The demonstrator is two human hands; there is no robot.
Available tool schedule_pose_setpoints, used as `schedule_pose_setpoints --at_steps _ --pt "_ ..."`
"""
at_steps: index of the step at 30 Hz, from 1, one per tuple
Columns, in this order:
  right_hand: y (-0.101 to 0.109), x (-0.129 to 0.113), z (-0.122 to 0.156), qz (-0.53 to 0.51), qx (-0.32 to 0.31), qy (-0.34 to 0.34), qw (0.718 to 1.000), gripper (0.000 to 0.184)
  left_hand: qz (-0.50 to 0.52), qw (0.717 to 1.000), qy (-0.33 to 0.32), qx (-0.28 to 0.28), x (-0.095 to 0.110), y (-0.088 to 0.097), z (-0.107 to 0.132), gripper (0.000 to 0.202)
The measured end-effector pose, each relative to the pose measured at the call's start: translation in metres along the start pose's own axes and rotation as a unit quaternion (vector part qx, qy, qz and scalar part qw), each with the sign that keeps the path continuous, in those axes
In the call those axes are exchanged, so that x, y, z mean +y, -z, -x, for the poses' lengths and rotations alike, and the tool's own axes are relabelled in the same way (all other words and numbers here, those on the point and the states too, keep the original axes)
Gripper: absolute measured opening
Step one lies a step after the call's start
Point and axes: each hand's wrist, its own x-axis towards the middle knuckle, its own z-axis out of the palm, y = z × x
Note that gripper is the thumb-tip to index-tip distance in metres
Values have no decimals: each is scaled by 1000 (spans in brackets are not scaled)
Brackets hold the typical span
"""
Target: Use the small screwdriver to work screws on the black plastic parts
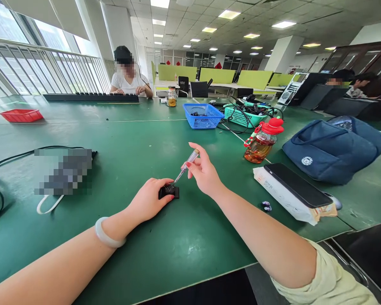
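Observation:
My left hand (150, 194) holds a small black square part (174, 192) down on the green tabletop (190, 250), thumb and fingers pressed against its sides. What kind of part it is cannot be made out. In my right hand (205, 171) is a screwdriver (186, 166) with a clear handle, gripped between thumb and fingers. It slants down to the left, and its thin metal tip meets or nearly meets the top of the black part. Part of the black piece is hidden under my left fingers.
On the right lie a phone (296, 184) on a white packet, a blue bag (333, 148) and a red-lidded bottle (262, 142). Blue (205, 118) and green baskets (241, 116) with cables stand ahead. A red tray (21, 115) sits left. Across the table works a person (130, 80).

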Motion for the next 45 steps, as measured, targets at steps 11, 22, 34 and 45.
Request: schedule_pose_setpoints --at_steps 11,22,34,45 --pt "0 0 2 18 1 13 1000 52 9 1000 -7 2 -1 -2 0 36" --pt "3 3 0 23 26 -11 999 55 3 1000 -7 -2 -4 -4 -1 36" --pt "3 26 -9 -39 71 -73 994 60 4 1000 -3 -4 -4 -5 -1 36" --pt "1 27 -11 -117 105 -243 957 50 -14 1000 13 12 -3 -5 -1 33"
